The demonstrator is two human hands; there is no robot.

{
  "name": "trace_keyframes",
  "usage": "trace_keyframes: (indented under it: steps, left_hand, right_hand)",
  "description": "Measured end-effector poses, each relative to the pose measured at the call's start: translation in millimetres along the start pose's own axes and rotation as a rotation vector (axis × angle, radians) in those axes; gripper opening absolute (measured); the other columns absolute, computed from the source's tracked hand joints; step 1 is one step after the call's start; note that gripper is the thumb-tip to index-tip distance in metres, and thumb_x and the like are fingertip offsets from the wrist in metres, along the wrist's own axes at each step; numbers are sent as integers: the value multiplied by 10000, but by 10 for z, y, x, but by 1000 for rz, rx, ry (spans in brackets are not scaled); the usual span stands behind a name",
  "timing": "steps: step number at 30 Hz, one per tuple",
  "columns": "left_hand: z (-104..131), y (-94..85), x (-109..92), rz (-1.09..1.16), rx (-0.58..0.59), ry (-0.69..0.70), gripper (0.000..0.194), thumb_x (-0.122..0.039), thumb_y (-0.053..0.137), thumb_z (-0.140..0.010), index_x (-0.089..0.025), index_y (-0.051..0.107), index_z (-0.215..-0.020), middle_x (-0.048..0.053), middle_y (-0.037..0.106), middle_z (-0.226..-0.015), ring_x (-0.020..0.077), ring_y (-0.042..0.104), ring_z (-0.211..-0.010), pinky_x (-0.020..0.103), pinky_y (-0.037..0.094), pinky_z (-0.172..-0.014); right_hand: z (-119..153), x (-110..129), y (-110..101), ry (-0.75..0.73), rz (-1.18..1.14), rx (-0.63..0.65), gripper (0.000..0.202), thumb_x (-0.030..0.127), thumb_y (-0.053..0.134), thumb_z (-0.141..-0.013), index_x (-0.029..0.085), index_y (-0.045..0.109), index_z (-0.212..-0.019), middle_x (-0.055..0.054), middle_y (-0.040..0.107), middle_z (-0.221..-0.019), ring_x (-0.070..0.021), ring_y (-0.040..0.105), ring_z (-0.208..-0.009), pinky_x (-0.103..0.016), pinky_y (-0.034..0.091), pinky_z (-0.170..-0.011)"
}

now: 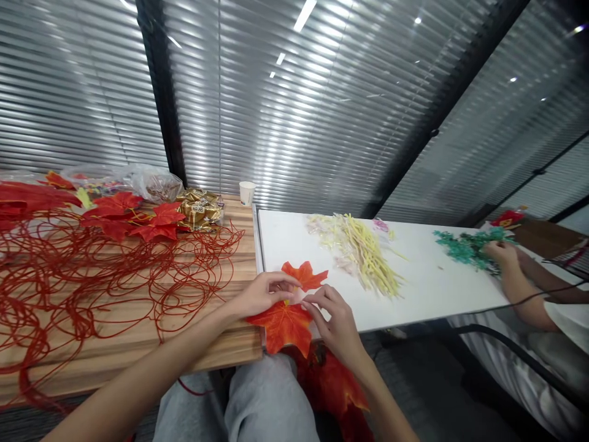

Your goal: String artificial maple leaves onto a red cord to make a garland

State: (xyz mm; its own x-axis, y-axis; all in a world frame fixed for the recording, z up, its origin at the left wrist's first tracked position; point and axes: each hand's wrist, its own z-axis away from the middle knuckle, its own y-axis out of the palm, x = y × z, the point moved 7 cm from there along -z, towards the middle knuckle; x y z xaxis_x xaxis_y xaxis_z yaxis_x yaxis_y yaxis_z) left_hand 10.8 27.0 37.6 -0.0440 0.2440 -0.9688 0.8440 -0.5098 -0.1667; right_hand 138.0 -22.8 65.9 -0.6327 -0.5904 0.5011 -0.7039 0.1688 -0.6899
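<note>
My left hand point(264, 294) is closed in a pinch at the yellow stem area between two artificial maple leaves. The larger orange-red leaf point(286, 328) hangs below the fingers, over the near corner where the two tabletops meet. A smaller orange-red leaf point(305, 276) lies just beyond the fingertips. My right hand point(335, 322) faces the left one, thumb and forefinger pinched together beside a small pale, see-through piece point(297, 297). What exactly sits in that pinch is too small to tell. More red leaves point(331, 380) show below the table edge, beside my knees.
Loose red cord point(115, 276) is tangled across the wooden table point(243, 350). Behind it are red leaves point(154, 221), a gold wrapper point(200, 209) and a paper cup point(247, 193). Yellow strips point(368, 255) lie on the white table point(432, 282). Another person's hands point(504, 253) handle green sprigs point(472, 248).
</note>
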Motion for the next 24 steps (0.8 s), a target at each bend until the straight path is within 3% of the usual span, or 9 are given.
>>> trace_keyframes:
  steps: [10, 24]
  left_hand:
    - [-6, 23, 20, 255, 3, -79, 263, -232, 677, -676, -112, 609, -901, 57, 651, -838, 142, 595, -775, 302, 448, -775]
    - [-13, 6, 55, 301, 15, -88, 282, -244, 694, -664, -126, 628, -911, 46, 648, -826, 133, 579, -782, 272, 437, -756]
  right_hand:
    - [-152, 136, 45, -39, 209, 38, 155, 195, 480, -851, 195, 633, -824, -35, 494, -716, -173, 472, -718, -273, 375, -605]
    - [-180, 158, 10, -7, 199, -60, 149, 190, 491, -845, 181, 639, -836, -23, 493, -703, -148, 468, -680, -259, 379, -617]
